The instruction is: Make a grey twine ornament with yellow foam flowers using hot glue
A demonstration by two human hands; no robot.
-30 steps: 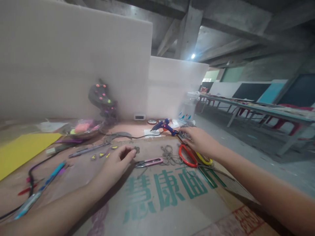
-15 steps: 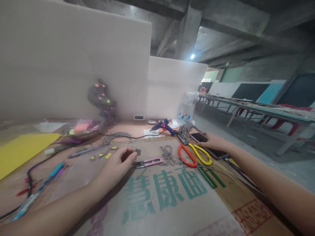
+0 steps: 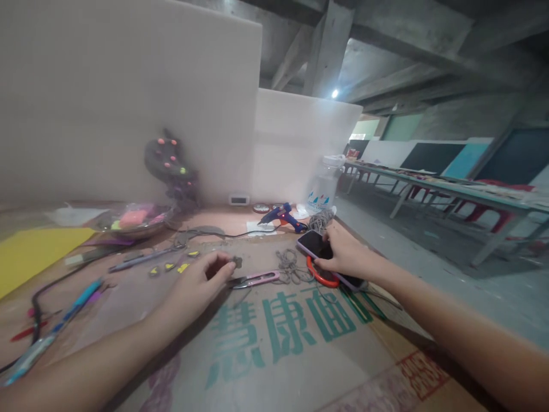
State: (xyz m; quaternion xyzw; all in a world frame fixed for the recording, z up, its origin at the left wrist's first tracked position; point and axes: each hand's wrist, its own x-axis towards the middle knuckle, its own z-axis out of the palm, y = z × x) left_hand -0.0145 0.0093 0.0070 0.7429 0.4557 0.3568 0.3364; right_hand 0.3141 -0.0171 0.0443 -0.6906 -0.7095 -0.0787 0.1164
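Note:
My right hand point(image 3: 343, 254) is wrapped over a dark smartphone point(image 3: 312, 242) with a purple edge, held above the scissors. Of those scissors, the red handle point(image 3: 321, 276) shows beneath the phone, while the yellow handle is hidden. My left hand point(image 3: 210, 276) pinches a small dark, flat piece point(image 3: 237, 262) between thumb and fingertips. Just right of that hand, pink thread snips point(image 3: 256, 279) lie on the printed cardboard point(image 3: 274, 372). A loose tangle of grey cord point(image 3: 288, 264) is between the snips and the phone.
A blue glue gun point(image 3: 281, 216) stands behind, near a plastic bottle point(image 3: 323, 186) and a ball of grey cord point(image 3: 321, 219). Small yellow pieces point(image 3: 170, 267), pens point(image 3: 81, 300) and a bowl of coloured clay point(image 3: 132, 223) are at left. A white partition point(image 3: 206, 114) closes the back.
My right hand has lifted the phone from the right edge and brought it left over the scissors. My left hand keeps its pinch on the small dark piece.

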